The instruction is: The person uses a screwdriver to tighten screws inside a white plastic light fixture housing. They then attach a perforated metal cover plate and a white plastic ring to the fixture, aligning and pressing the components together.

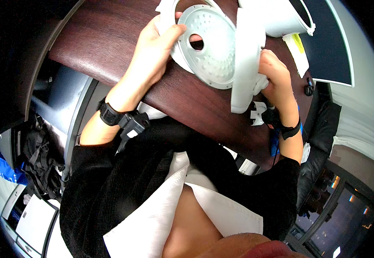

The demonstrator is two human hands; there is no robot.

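My left hand is closed on the edge of a pale grey-green plastic disc dotted with small bumps, with a round hole off its centre. The thumb lies on the disc's face, and a fingertip shows through the hole. A white plastic ring sits behind the disc in the same grip. Gripped in my right hand is a curved white plastic housing, standing on edge at the disc's right side. Whether housing and disc are joined cannot be seen. Both hands are above the dark wood-grain table.
A white bucket-like plastic part lies at the far right, beside a white and yellow paper strip. A small white bracket is near my right wrist. A small black object lies near the right edge. A black backpack is at left.
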